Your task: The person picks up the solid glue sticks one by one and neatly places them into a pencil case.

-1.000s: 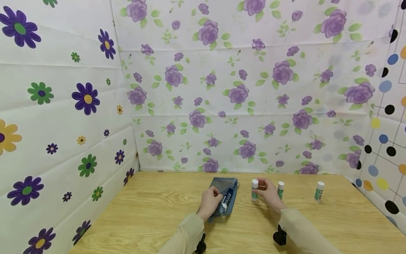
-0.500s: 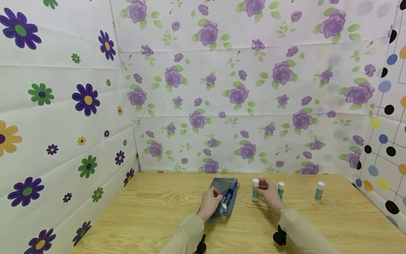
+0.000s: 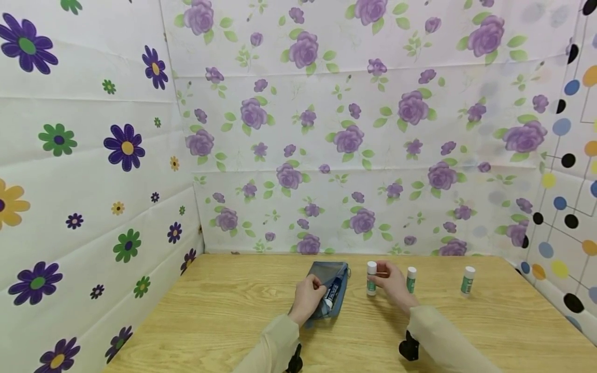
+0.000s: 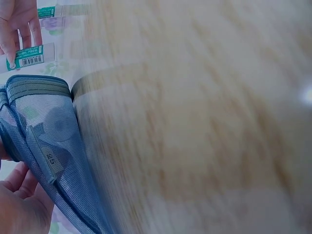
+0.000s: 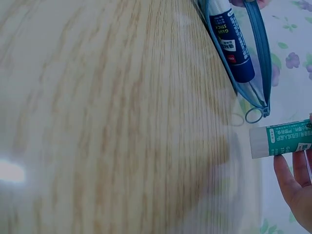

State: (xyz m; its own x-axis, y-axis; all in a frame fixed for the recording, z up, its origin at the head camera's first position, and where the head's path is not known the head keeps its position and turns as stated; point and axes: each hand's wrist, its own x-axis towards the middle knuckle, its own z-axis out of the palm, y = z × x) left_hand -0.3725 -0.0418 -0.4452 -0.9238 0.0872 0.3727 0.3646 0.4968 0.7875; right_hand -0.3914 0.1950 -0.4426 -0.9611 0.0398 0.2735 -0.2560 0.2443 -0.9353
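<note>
At the far left, a white wall sheet (image 3: 84, 197) printed with daisies runs back to a rose-patterned sheet (image 3: 289, 176) behind the wood-grained bench (image 3: 224, 290). Next comes a beige sleeve (image 3: 275, 342) with a black wrist device (image 3: 295, 360) beneath it, and the left hand (image 3: 306, 298), its fingers pinching the near left side of a blue mesh pouch (image 3: 326, 269). Inside the pouch's open mouth, a navy tube (image 5: 232, 44) lettered GLUE STICK sits at a slant; a metal ring (image 5: 254, 115) hangs at the zip end. Just right of the pouch and apart from it, a green-labelled glue stick (image 3: 371, 280) stands upright, white cap on top, gripped between the thumb and fingers of the right hand (image 3: 392, 282); whether its base touches the bench I cannot tell. Directly beyond that hand, a second green stick (image 3: 411, 280) stands on the bench, partly covered. Well apart to the right, a third green stick (image 3: 468, 281) stands upright, before a dotted sheet (image 3: 559, 228).
</note>
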